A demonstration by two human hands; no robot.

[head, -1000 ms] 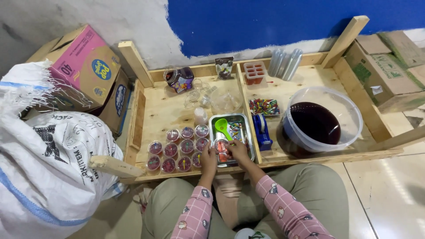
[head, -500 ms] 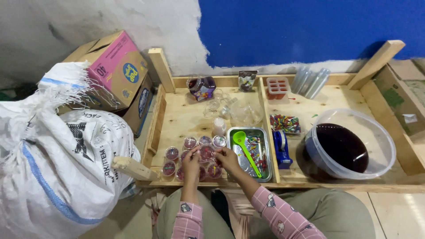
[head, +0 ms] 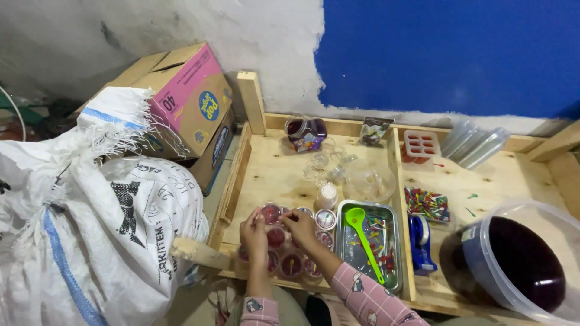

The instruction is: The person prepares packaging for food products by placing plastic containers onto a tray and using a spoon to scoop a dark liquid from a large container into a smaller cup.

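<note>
the person's left hand (head: 254,232) and right hand (head: 300,224) meet over a cluster of small round cups (head: 290,249) filled with something dark red, which sits at the near left part of the wooden tray table (head: 275,169). the fingertips of both hands pinch together at one cup at the top of the cluster, toward 12 o'clock from the wrists; the thing pinched is too small to make out beyond that. both hands are closed in a fine pinch, not spread flat. pink patterned sleeves (head: 368,299) cover the forearms.

at 3 o'clock from the hands, just beside the cups, lies a metal tray (head: 393,241) with a green plastic spoon (head: 365,238) resting in it over scattered small coloured bits. further toward 3 o'clock stands a blue tape dispenser (head: 420,244), and beyond it a big clear tub (head: 513,265) of dark liquid. a heap of small coloured sticks (head: 428,203) lies at 2 o'clock. at 12 o'clock, well apart from the hands, are a small jar (head: 306,133) of dark stuff, some empty clear cups (head: 329,169) and a red-filled mould tray (head: 421,146). at 9 o'clock a white woven sack (head: 96,223) leans near the table, with a pink and brown carton (head: 187,99) behind it at 11 o'clock.
</note>
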